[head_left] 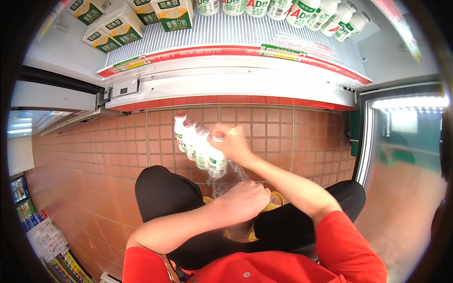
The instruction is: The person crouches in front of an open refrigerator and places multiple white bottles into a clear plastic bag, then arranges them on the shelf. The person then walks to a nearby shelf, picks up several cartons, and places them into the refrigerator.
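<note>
A row of several white drink bottles (200, 147) with dark red caps and green-and-white labels hangs tilted above the floor, in front of the fridge. My right hand (231, 142) is closed round the top of the nearest bottle, at the right end of the row. My left hand (249, 198) is a fist in front of my lap, below the bottles. Crumpled clear plastic wrap (219, 185) stretches between the bottles and this fist, which grips it; the part inside the fingers is hidden. Both hands and the bottles are slightly blurred.
An open fridge has a white wire shelf (226, 35) with a red front strip (188, 52). On it stand green-and-white cartons (122, 26) at left and a row of white bottles (257, 8) at right. Glass doors (401, 155) flank both sides. My black-trousered knees (165, 188) are bent over the tiled floor (94, 174).
</note>
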{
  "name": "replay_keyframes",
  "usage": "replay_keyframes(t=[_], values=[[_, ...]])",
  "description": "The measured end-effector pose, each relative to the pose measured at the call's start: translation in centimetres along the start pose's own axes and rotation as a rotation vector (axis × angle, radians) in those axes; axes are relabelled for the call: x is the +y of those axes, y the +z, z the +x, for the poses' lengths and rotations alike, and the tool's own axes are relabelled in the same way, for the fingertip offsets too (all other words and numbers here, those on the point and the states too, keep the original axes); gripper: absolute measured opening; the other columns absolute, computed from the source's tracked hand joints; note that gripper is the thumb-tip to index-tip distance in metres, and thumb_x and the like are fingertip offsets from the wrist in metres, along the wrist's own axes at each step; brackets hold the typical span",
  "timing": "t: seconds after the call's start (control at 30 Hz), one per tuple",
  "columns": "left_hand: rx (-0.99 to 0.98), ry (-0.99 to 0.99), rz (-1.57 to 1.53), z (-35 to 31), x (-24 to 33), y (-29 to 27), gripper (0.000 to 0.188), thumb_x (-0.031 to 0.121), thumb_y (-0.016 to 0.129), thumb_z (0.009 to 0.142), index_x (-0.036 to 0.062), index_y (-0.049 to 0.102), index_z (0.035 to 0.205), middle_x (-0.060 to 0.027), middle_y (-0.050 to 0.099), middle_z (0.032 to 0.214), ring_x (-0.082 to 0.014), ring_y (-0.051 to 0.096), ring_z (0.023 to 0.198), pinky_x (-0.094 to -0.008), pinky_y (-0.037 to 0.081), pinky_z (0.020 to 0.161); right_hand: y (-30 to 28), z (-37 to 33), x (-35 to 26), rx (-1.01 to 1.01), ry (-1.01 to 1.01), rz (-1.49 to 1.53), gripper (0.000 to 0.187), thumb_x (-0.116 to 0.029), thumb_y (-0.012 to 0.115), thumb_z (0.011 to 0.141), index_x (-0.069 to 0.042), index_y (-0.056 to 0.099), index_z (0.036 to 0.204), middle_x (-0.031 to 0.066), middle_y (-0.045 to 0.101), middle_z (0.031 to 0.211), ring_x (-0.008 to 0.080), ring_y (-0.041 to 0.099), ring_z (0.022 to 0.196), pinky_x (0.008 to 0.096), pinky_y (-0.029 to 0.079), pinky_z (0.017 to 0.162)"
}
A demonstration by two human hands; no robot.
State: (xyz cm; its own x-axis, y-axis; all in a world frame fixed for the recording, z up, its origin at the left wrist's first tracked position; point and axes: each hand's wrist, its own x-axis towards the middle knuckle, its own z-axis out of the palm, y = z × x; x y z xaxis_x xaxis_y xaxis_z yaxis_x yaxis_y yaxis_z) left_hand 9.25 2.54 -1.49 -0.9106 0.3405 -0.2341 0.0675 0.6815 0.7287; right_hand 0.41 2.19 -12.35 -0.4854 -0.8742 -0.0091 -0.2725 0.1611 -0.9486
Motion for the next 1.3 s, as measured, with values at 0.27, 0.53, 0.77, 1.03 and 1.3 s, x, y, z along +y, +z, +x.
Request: replay_keyframes(t=[0.27, 0.53, 0.77, 1.03, 1.3], values=[[-0.587, -0.075, -0.439, 1.1, 0.0, -1.3, 0.05, 0.043, 0.056, 0.08, -0.0021, 0.056, 0.1, -0.02, 0.059, 0.095, -0.0285, 0.056, 0.093, -0.0331, 0.044, 0.078, -17.6, -2.1, -11.1, 0.108, 0.152, 0.232, 0.009, -0.003, 0.065, 0.071, 0.0, 0.056, 0.07, 0.0048, 0.06, 0.068, 0.0107, 0.06, 0.065, 0.0222, 0.048, 0.062], [0.648, 0.154, -1.794, 0.6, -2.6, -2.0, 0.08, 0.045, 0.07, 0.066, 0.0067, 0.037, 0.127, -0.0102, 0.044, 0.126, -0.0267, 0.043, 0.115, -0.0439, 0.036, 0.097, -18.4, -6.4, -10.4, 0.37, 0.196, 0.794, 0.007, 0.002, 0.058, 0.076, -0.002, 0.052, 0.075, 0.0047, 0.059, 0.074, 0.0092, 0.057, 0.066, 0.0212, 0.046, 0.057], [0.952, -0.13, -2.026, 1.2, -2.6, -4.3, 0.053, 0.018, 0.057, 0.075, 0.0015, 0.038, 0.122, -0.0147, 0.049, 0.116, -0.0282, 0.049, 0.106, -0.0415, 0.039, 0.094, -16.7, -5.4, -8.8, 0.286, -0.105, -0.47, 0.009, -0.004, 0.057, 0.078, 0.0, 0.05, 0.074, 0.0114, 0.05, 0.059, 0.0203, 0.051, 0.048, 0.0302, 0.038, 0.043], [0.93, -0.183, -1.886, 1.1, -3.2, -4.4, 0.057, 0.0, 0.059, 0.068, -0.0009, 0.036, 0.121, -0.0141, 0.049, 0.113, -0.0258, 0.05, 0.104, -0.0378, 0.042, 0.091, -17.3, -5.0, -8.6, 0.378, -0.013, -0.467, 0.005, 0.001, 0.05, 0.077, 0.004, 0.052, 0.073, 0.0128, 0.055, 0.057, 0.0226, 0.057, 0.051, 0.0276, 0.044, 0.046], [0.977, -0.175, -1.798, 2.0, -2.4, -4.5, 0.059, 0.001, 0.059, 0.066, -0.0011, 0.036, 0.121, -0.0147, 0.05, 0.113, -0.0267, 0.05, 0.105, -0.0391, 0.042, 0.09, -17.9, -4.9, -8.3, 0.384, 0.264, 0.167, 0.013, 0.001, 0.041, 0.08, 0.003, 0.051, 0.071, 0.0021, 0.054, 0.061, 0.0061, 0.05, 0.054, 0.0203, 0.039, 0.049]])
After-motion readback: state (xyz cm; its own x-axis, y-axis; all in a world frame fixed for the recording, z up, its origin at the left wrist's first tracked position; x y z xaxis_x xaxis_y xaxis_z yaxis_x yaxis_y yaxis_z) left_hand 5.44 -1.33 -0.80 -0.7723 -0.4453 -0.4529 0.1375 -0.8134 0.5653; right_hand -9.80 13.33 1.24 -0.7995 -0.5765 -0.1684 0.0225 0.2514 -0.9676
